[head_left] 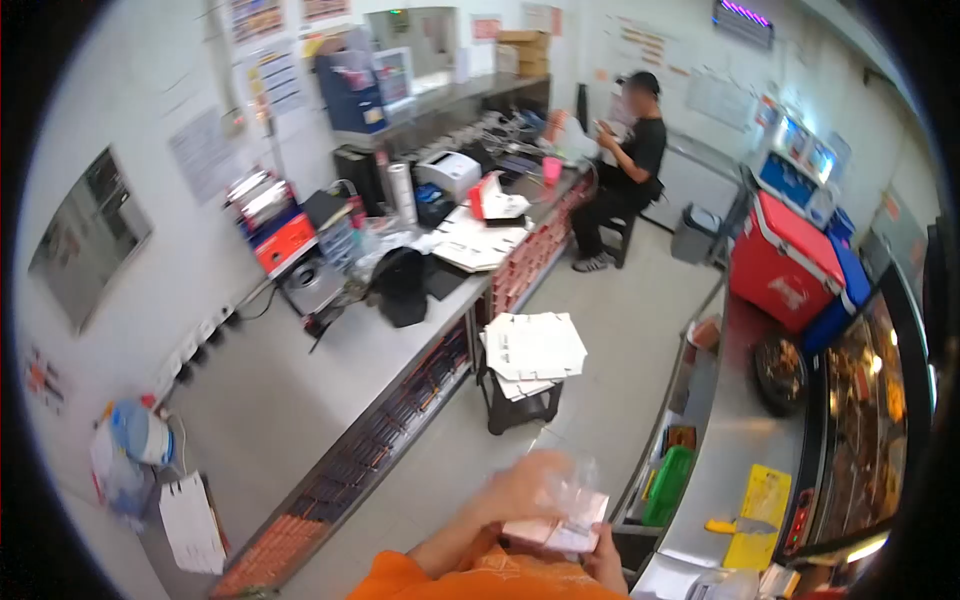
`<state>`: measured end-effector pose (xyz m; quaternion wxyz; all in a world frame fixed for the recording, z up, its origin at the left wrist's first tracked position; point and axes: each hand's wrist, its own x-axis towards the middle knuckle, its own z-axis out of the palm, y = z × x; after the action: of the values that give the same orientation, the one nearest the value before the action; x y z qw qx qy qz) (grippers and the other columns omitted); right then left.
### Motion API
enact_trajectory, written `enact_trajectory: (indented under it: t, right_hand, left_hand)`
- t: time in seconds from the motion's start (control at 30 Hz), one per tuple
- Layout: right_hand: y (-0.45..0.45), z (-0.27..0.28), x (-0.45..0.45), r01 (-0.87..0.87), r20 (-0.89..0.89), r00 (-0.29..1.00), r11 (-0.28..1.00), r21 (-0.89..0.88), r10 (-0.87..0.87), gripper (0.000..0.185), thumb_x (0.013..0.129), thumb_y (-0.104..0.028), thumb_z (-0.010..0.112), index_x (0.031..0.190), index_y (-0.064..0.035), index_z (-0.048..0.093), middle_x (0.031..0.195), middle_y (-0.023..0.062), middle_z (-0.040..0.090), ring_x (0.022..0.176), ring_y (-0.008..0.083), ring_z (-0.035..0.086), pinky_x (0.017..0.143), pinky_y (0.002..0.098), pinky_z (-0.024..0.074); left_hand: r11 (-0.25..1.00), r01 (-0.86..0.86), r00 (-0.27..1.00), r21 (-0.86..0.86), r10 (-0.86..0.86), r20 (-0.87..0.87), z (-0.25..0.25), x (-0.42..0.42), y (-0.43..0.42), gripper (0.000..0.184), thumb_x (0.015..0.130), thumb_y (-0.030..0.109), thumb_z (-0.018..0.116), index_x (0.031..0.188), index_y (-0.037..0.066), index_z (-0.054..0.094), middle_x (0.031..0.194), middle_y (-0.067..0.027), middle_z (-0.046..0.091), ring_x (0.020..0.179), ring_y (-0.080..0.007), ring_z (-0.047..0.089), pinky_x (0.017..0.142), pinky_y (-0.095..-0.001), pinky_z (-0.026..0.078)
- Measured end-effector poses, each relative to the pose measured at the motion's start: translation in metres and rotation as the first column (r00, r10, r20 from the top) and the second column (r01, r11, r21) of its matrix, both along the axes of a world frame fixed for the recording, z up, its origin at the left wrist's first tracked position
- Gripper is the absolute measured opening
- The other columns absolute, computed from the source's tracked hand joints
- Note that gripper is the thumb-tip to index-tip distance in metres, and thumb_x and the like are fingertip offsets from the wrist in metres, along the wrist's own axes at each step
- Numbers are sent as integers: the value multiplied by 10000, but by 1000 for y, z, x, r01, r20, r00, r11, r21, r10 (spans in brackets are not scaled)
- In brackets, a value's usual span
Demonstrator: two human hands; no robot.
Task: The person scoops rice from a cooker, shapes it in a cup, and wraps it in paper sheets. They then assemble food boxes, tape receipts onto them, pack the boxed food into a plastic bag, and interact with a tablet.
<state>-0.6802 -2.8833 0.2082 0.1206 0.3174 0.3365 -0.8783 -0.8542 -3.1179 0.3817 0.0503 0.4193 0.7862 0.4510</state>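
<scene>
At the bottom centre, my right hand [605, 562] grips the right edge of a small pink-and-white box [560, 530]. My left hand [530, 485] is over the box's left part, blurred by motion, with its fingers not clearly visible. Beside its fingertips and above the box is some clear plastic [588, 478], whose shape is hard to make out. Beyond my hands, a stack of flat white cartons [535, 347] lies on a black stool [520, 408].
A long counter [350, 365] runs along the left. On the right counter [745, 400] are a yellow board [757, 505] with a knife, a dark pan [780, 372] and a red cooler [785, 262]. Another person [640, 150] sits at the back.
</scene>
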Motion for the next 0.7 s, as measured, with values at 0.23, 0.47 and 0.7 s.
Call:
enact_trajectory:
  t: [0.23,0.47,0.7]
  right_hand:
    - [88,22,-169,90,-162,981,988,-129,-111,627,848,-399,606,1321,-3,492,1260,156,602,1152,305,589,1007,429,478]
    - [207,97,-422,-125,-196,957,915,384,213,645,923,-527,538,1342,-42,460,1304,110,561,1193,205,535,1012,369,412]
    - [326,198,-565,17,-425,872,854,520,242,693,945,-334,601,1404,18,219,1297,185,473,1213,233,478,998,365,426]
  left_hand:
    - [944,-285,631,165,56,774,-88,-148,58,648,926,414,610,1420,52,401,1422,-110,455,1299,-283,441,1101,-405,349]
    - [689,-636,344,348,-151,927,-235,-319,146,698,970,597,399,1388,39,438,1299,-133,575,1094,-267,624,950,-422,514]
    - [480,-663,463,575,-341,818,-96,-471,310,608,987,490,391,1413,58,424,1327,-146,547,1167,-291,569,956,-432,501]
